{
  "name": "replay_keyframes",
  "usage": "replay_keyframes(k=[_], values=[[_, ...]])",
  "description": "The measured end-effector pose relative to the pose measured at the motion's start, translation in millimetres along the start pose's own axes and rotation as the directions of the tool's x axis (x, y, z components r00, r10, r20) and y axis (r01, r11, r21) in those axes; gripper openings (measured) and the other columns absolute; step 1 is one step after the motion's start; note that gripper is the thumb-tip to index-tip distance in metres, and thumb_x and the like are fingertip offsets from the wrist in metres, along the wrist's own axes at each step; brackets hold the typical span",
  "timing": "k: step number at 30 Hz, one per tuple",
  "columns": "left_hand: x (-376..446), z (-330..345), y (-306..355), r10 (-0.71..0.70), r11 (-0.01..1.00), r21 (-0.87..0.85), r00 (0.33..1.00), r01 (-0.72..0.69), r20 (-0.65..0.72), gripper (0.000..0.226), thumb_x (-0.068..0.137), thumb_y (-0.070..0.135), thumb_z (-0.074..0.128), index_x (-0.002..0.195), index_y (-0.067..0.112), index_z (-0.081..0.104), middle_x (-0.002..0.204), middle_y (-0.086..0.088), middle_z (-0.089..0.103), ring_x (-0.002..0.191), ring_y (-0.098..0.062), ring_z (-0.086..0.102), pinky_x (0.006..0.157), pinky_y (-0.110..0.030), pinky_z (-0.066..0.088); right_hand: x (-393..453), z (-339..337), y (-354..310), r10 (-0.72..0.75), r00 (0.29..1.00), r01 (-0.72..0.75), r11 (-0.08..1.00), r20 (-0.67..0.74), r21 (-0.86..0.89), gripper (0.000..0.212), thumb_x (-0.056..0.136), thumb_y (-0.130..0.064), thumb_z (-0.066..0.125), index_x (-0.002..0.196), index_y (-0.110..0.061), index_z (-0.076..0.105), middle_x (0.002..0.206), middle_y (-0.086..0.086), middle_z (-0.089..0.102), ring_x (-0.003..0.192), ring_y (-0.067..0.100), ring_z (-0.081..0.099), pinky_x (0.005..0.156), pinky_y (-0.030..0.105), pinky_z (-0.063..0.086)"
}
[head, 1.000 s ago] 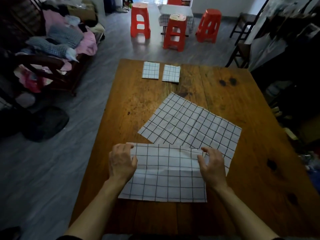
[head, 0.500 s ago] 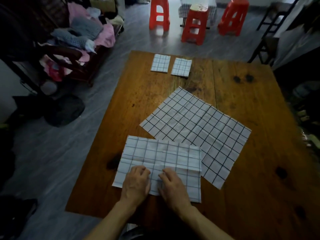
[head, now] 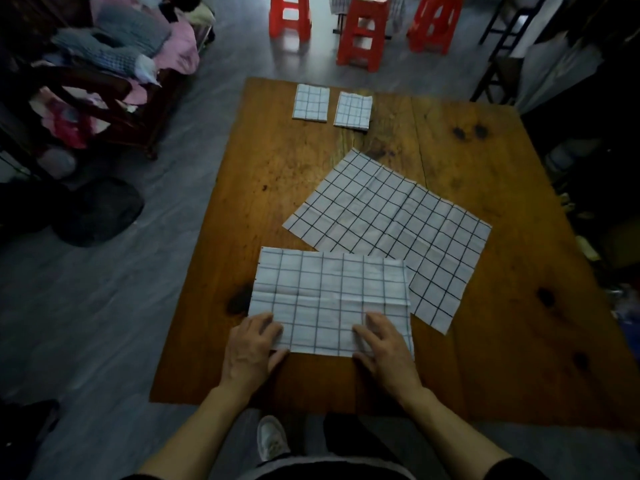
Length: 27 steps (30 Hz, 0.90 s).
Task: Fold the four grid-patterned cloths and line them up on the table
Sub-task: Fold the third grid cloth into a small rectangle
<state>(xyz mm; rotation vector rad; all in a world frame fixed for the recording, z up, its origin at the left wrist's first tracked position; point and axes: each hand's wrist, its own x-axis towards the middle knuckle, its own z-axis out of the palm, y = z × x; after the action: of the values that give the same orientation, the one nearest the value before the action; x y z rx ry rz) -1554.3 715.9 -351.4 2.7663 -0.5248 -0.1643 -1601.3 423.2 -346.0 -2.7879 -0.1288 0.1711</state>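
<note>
A white cloth with a dark grid, folded in half into a wide rectangle (head: 330, 299), lies at the near middle of the brown wooden worktop (head: 277, 188). The left hand (head: 251, 348) rests on its near left corner, fingers flat on top and thumb at the near edge. The right hand (head: 384, 344) lies flat on its near right part, fingers spread and straight. Its far right edge overlaps a larger unfolded grid cloth (head: 391, 223), spread at an angle. Near the far edge sit two small folded grid cloths, the left one (head: 311, 101) just beside the right one (head: 353, 109), not touching. Beyond the worktop stand red plastic stools (head: 360, 36).
</note>
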Motion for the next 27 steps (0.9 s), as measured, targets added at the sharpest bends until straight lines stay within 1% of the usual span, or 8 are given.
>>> replay_keyframes(k=[4, 6, 8, 12, 16, 22, 25, 27], values=[[-6.5, -3.0, -17.7, -0.011, 0.999, -0.043, 1.000, 0.010, -0.021, 0.043, 0.069, 0.034, 0.085, 0.104, 0.027, 0.060, 0.120, -0.003, 0.059, 0.109, -0.024, 0.055, 0.079, -0.038, 0.050, -14.0, -6.1, 17.1, 0.115, 0.993, -0.115, 0.993, -0.014, 0.013, 0.052, 0.081, -0.026, 0.078, 0.130, -0.024, 0.060, 0.147, 0.011, 0.043, 0.137, 0.032, 0.039, 0.108, 0.045, 0.040], [-7.6, -4.9, -19.4, -0.029, 0.998, -0.053, 0.999, 0.028, -0.018, 0.041, 0.070, 0.033, 0.085, 0.102, 0.028, 0.061, 0.120, -0.002, 0.059, 0.110, -0.024, 0.055, 0.080, -0.038, 0.049, -20.2, -9.2, 22.2, 0.178, 0.984, -0.177, 0.983, -0.017, 0.046, 0.051, 0.085, -0.024, 0.074, 0.133, -0.024, 0.058, 0.149, 0.010, 0.041, 0.140, 0.030, 0.035, 0.111, 0.048, 0.039], [-7.5, -6.8, -19.7, -0.050, 0.997, -0.065, 0.999, 0.048, -0.020, 0.039, 0.069, 0.030, 0.086, 0.100, 0.028, 0.063, 0.118, -0.003, 0.061, 0.109, -0.025, 0.056, 0.079, -0.038, 0.049, -25.5, -13.5, 27.5, 0.229, 0.973, -0.227, 0.972, -0.018, 0.061, 0.049, 0.087, -0.022, 0.072, 0.134, -0.024, 0.058, 0.151, 0.009, 0.039, 0.143, 0.028, 0.031, 0.113, 0.046, 0.036], [-6.5, -10.9, -19.9, -0.057, 0.996, -0.070, 0.998, 0.057, -0.005, 0.037, 0.068, 0.025, 0.086, 0.099, 0.027, 0.066, 0.117, -0.003, 0.062, 0.108, -0.026, 0.057, 0.077, -0.037, 0.048, -34.5, -21.1, 42.2, 0.298, 0.953, -0.294, 0.953, -0.054, 0.068, 0.046, 0.084, -0.016, 0.074, 0.128, -0.022, 0.063, 0.147, 0.011, 0.044, 0.139, 0.031, 0.037, 0.110, 0.048, 0.040], [-5.0, -13.1, -20.5, -0.042, 0.997, -0.059, 0.999, 0.042, 0.004, 0.037, 0.067, 0.020, 0.086, 0.098, 0.027, 0.066, 0.116, -0.002, 0.062, 0.106, -0.025, 0.058, 0.076, -0.037, 0.049, -39.0, -27.2, 48.7, 0.368, 0.928, -0.364, 0.928, -0.056, 0.075, 0.043, 0.087, -0.019, 0.071, 0.129, -0.020, 0.063, 0.146, 0.011, 0.044, 0.138, 0.030, 0.035, 0.114, 0.046, 0.034], [4.5, -27.9, -16.5, 0.108, 0.989, 0.098, 0.992, -0.114, 0.063, 0.029, 0.070, 0.024, 0.083, 0.094, 0.025, 0.067, 0.111, 0.000, 0.065, 0.100, -0.020, 0.061, 0.074, -0.032, 0.051, -32.1, -30.6, 36.4, 0.420, 0.906, -0.418, 0.907, -0.054, 0.051, 0.039, 0.091, -0.014, 0.061, 0.130, -0.019, 0.061, 0.147, 0.010, 0.043, 0.139, 0.029, 0.035, 0.114, 0.044, 0.033], [10.4, -36.1, -15.1, 0.129, 0.979, 0.141, 0.983, -0.147, 0.131, 0.032, 0.070, 0.028, 0.082, 0.096, 0.026, 0.066, 0.109, 0.004, 0.064, 0.091, -0.015, 0.060, 0.069, -0.026, 0.048, -25.9, -29.3, 21.3, 0.363, 0.929, -0.354, 0.929, -0.077, 0.109, 0.034, 0.091, -0.014, 0.062, 0.125, -0.017, 0.064, 0.141, 0.008, 0.049, 0.134, 0.027, 0.043, 0.109, 0.042, 0.042], [12.3, -39.8, -14.9, 0.123, 0.977, 0.154, 0.979, -0.148, 0.161, 0.032, 0.072, 0.030, 0.079, 0.101, 0.026, 0.065, 0.113, 0.004, 0.063, 0.092, -0.014, 0.058, 0.069, -0.025, 0.046, -22.0, -27.0, 9.5, 0.308, 0.951, -0.301, 0.946, -0.042, 0.116, 0.032, 0.094, -0.019, 0.060, 0.125, -0.018, 0.062, 0.139, 0.004, 0.051, 0.129, 0.021, 0.046, 0.106, 0.034, 0.043]])
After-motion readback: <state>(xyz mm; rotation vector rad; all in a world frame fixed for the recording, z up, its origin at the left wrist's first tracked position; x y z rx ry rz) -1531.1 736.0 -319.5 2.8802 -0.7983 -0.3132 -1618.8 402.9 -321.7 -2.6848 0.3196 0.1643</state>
